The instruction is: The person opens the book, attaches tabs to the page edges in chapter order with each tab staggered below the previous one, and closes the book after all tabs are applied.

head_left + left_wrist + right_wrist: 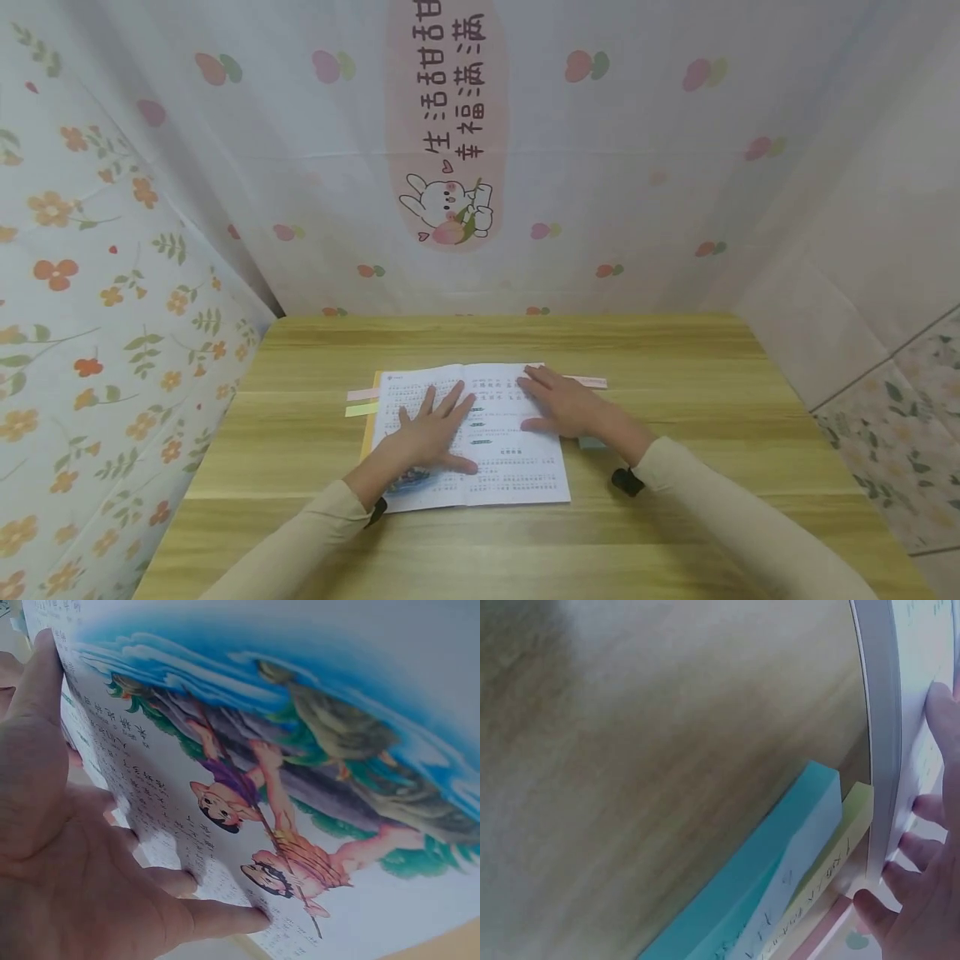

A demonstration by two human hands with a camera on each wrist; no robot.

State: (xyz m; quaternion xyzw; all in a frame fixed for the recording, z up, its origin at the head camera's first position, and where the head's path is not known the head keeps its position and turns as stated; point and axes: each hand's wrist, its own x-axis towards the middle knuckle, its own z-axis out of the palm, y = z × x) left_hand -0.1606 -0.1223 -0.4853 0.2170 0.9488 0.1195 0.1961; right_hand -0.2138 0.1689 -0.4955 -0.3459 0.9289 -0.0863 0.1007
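An open book (517, 479) with printed text lies on the wooden table. My left hand (427, 437) rests spread over its left page, thumb near the middle fold. In the left wrist view, the fingertips of the left hand (97, 877) touch the page beside a coloured picture (262, 765) of two figures and blue water. My right hand (566, 406) rests on the upper right part of the right page. In the right wrist view, the fingers of the right hand (922, 885) lie along the page near the book's edge (885, 735).
Pink (363, 394) and yellow-green sticky tabs (362, 409) stick out at the book's left. At its right are a pink tab (588, 382), a teal tab (742, 862) and a yellow tab (825, 870). A patterned curtain (600, 192) hangs behind the table (675, 375).
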